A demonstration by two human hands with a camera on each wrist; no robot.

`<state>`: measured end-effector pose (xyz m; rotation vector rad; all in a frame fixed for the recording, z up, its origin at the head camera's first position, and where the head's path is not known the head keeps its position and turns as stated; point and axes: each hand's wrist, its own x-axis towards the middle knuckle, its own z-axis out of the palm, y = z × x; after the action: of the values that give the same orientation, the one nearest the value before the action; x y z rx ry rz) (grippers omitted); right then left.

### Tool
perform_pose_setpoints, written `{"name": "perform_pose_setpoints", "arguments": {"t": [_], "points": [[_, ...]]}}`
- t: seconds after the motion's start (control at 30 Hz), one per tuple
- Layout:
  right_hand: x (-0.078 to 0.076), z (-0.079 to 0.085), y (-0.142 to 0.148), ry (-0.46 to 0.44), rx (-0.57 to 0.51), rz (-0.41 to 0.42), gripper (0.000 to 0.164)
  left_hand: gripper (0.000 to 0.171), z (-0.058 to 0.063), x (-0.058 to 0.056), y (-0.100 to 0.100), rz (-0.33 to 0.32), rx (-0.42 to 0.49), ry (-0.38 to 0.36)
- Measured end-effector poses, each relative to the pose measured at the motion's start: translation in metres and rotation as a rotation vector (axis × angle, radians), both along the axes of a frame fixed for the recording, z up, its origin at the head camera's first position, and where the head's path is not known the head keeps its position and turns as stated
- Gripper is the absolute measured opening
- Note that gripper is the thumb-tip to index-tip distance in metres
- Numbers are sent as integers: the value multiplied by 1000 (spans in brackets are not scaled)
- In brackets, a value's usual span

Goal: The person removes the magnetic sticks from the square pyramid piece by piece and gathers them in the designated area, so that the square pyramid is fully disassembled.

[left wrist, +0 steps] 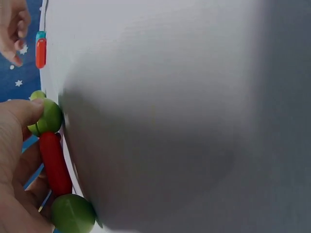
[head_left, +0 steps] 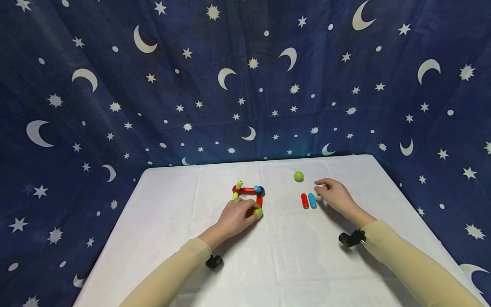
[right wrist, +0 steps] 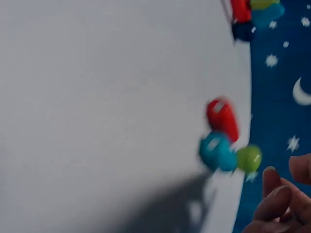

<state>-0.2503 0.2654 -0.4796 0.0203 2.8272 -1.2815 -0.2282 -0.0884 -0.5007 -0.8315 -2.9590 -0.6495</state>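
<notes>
A frame of red rods and balls lies on the table. Its back right corner is a dark blue ball with a blue rod on it. A yellow-green rod stands at the back left corner. My left hand holds the near right corner, thumb and fingers about a green ball; a red rod runs from it to another green ball. My right hand hovers with loosely bent fingers, holding nothing, right of a loose blue rod and red rod.
Beyond the loose rods sits a single green ball. A white cloth covers the table. Behind its back edge hangs a dark blue curtain with moons and stars. Each wrist carries a small black camera.
</notes>
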Motion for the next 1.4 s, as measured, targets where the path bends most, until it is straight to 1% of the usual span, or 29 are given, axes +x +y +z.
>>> {"name": "perform_pose_setpoints", "arguments": {"t": [0.1, 0.23, 0.33, 0.43, 0.57, 0.73, 0.8, 0.9, 1.03, 1.2, 1.4], "points": [[-3, 5, -18, 58, -49, 59, 41, 24, 1, 1, -5, -19, -16, 5], [-3, 10, -51, 70, -83, 157, 39, 24, 3, 2, -11, -42, -36, -9], [-4, 8, -74, 68, -79, 206, 39, 24, 4, 3, -16, -50, -47, -21], [-7, 3, -92, 73, -66, 249, 40, 23, 3, 4, -20, -60, -54, -17], [-9, -2, -111, 69, -84, 323, 45, 27, 2, 7, -25, -64, -58, -5], [-8, -4, -130, 44, -97, 400, 48, 22, 3, 10, -29, -70, -57, 13], [-8, -4, -137, 43, -86, 416, 47, 21, 4, 9, -30, -78, -57, 28], [-7, -5, -144, 49, -74, 417, 44, 20, 5, 9, -32, -85, -68, 39], [-6, -5, -150, 61, -69, 403, 34, 19, 5, 9, -35, -88, -82, 53], [-6, -4, -154, 49, -84, 397, 22, 18, 6, 9, -37, -88, -87, 70], [-8, -8, -153, 34, -148, 378, 22, 18, 8, 8, -42, -85, -101, 86]]}}
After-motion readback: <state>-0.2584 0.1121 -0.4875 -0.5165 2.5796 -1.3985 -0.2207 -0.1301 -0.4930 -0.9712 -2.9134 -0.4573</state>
